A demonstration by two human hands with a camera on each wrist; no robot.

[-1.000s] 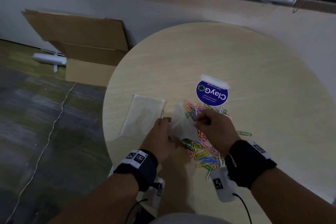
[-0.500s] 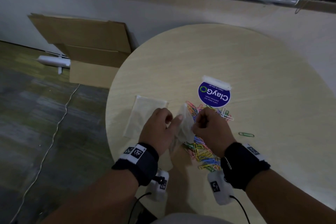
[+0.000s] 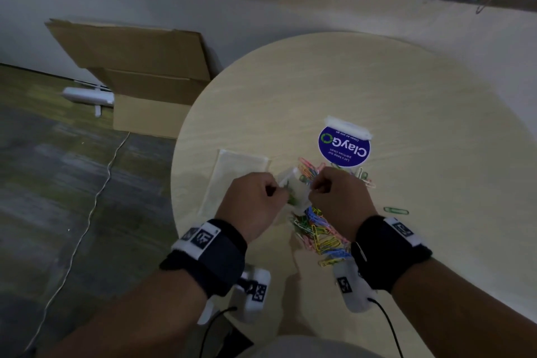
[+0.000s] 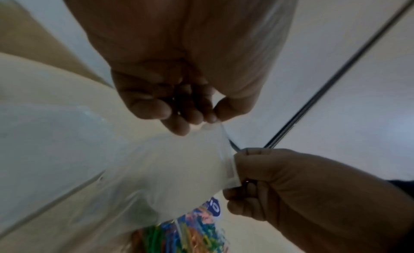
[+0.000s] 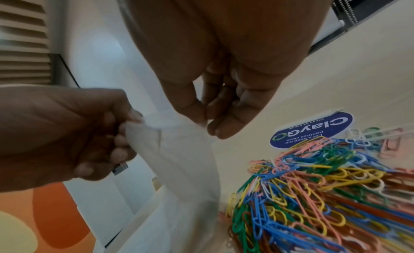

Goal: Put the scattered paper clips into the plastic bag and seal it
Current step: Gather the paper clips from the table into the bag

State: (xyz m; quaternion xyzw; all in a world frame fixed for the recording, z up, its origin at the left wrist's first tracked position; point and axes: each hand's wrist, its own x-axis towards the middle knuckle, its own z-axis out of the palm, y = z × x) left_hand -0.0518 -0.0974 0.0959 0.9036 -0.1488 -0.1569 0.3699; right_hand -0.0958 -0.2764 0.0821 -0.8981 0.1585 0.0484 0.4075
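Where clips (image 3: 316, 229) lie, sticker (image 3: 344, 148) reads "ClayGo".

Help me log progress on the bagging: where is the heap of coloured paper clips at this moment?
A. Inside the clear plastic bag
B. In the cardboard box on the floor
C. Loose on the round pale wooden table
C: the heap of coloured paper clips lies loose on the round pale wooden table, while the left hand and right hand pinch the clear plastic bag above it.
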